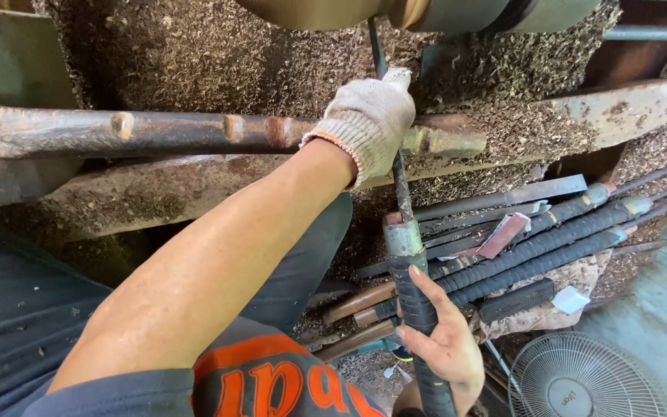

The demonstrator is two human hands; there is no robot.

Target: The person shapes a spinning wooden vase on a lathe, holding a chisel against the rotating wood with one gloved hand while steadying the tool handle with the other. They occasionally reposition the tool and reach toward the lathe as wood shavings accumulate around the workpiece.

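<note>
Chisel (414,293) over sawdust-strewn lathe bed (194,54)

There are two hands, one gloved (368,116) and one bare (445,344), one black-wrapped turning tool (414,297) held in them, about five more long tools (534,247) lying together, and one fan (588,378).

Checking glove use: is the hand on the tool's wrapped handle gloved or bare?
Bare: the right hand grips the black-wrapped handle with uncovered fingers.
</note>
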